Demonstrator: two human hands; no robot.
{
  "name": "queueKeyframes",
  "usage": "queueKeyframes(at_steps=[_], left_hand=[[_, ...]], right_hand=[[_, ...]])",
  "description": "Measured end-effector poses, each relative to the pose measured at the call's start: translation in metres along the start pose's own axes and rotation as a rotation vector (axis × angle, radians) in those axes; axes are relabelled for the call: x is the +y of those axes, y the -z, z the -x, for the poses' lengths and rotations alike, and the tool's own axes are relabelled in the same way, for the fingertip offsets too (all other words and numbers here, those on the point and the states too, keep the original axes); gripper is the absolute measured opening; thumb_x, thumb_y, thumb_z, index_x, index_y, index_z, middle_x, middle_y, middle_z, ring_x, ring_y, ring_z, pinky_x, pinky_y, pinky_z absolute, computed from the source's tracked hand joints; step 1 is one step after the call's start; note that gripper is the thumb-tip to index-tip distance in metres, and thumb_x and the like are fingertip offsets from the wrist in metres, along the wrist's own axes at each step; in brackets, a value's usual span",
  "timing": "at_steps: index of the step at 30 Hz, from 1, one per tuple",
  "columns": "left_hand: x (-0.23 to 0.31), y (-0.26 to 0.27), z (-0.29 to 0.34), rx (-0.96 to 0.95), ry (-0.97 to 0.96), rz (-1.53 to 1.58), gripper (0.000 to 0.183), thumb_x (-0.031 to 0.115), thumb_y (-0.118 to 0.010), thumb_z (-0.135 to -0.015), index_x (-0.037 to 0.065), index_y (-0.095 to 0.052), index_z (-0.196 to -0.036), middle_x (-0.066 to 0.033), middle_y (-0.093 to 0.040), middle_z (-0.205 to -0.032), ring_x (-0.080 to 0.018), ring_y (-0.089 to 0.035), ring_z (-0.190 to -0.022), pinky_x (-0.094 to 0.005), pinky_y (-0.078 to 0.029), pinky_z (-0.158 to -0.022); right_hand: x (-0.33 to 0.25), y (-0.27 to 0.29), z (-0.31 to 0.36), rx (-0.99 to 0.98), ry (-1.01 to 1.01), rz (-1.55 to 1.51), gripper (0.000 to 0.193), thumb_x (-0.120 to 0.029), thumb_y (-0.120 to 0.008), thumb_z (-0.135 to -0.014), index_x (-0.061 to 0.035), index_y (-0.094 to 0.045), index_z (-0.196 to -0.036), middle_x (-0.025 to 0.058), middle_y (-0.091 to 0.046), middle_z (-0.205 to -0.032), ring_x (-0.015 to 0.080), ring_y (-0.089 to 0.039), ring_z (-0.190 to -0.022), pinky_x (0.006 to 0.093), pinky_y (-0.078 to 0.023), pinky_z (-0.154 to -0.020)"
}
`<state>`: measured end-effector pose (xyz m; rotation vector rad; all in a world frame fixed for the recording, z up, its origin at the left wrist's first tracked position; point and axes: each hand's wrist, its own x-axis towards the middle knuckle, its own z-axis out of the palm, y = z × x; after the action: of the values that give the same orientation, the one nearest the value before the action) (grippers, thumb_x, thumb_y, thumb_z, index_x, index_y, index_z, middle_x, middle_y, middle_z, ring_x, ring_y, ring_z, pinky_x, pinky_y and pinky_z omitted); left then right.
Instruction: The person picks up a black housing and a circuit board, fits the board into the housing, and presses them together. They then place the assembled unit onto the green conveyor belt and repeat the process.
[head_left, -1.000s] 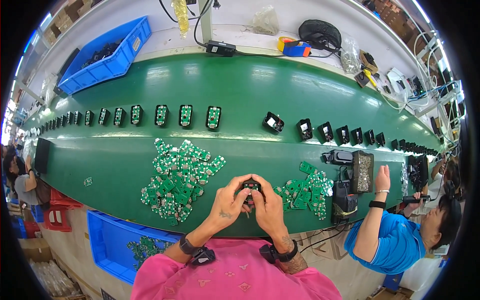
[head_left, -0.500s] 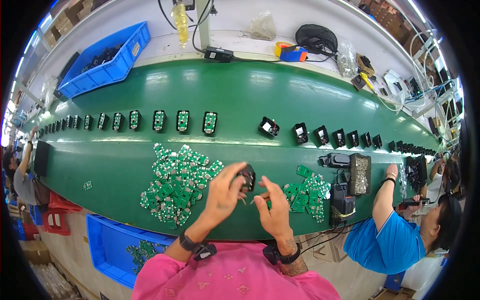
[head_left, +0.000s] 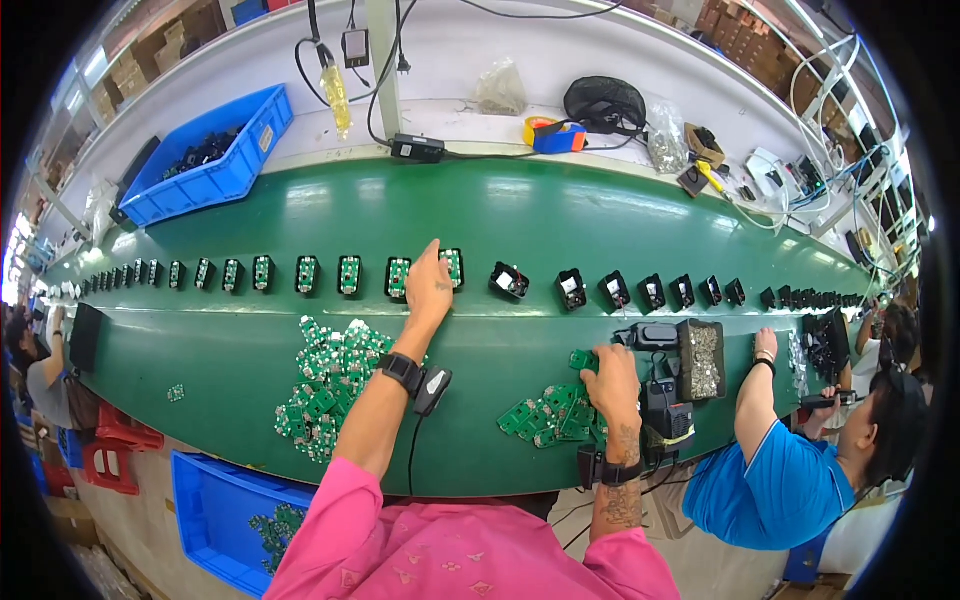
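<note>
My left hand (head_left: 428,290) reaches to the row and has its fingers closed at the side of a small black housing (head_left: 453,268) with a green circuit board in it; part of the housing is hidden by the fingers. To its left stand several like housings with boards (head_left: 349,275). My right hand (head_left: 612,382) is at the right-hand pile of circuit boards (head_left: 548,415), thumb and fingers closed on the edge of a green circuit board (head_left: 581,358). Another, larger heap of circuit boards (head_left: 325,385) lies left of my left forearm.
Black housings without boards (head_left: 571,289) continue the row rightward. A carton of small metal parts (head_left: 702,360) and black power devices (head_left: 665,415) stand beside my right hand. Blue bins sit at the back left (head_left: 215,175) and below the table (head_left: 215,515). A co-worker in blue (head_left: 785,485) works at right.
The black housing went from between my hands to the row's board-filled end with my left hand. My right hand moved right to the board pile. The whole view shifted slightly.
</note>
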<state>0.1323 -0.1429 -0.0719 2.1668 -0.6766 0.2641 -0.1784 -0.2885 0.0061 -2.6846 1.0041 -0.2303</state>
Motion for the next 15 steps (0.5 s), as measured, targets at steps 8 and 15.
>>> queueKeyframes(at_steps=[8,15], left_hand=[[0.115,-0.016,0.063,-0.040,-0.052,-0.038,0.080,0.037,-0.070,-0.086,0.001,-0.031,-0.146,-0.0224,-0.043,-0.140,-0.0462,-0.059,-0.110,-0.0490,-0.053,-0.089],[0.112,-0.037,0.039,-0.385,0.119,-0.051,0.095,0.038,-0.080,-0.075,-0.004,-0.028,-0.144,-0.0237,-0.046,-0.141,-0.0478,-0.064,-0.100,-0.0516,-0.054,-0.085]], right_hand=[[0.020,-0.006,-0.008,0.110,0.051,-0.171,0.024,-0.008,-0.075,-0.077,0.0010,-0.060,-0.093,0.0149,-0.062,-0.084,0.0349,-0.059,-0.082,0.0425,-0.047,-0.074],[-0.007,0.007,0.017,0.080,-0.159,-0.954,0.013,-0.007,-0.069,-0.091,0.0001,-0.058,-0.091,0.0005,-0.061,-0.074,0.0065,-0.053,-0.059,0.0224,-0.042,-0.054]])
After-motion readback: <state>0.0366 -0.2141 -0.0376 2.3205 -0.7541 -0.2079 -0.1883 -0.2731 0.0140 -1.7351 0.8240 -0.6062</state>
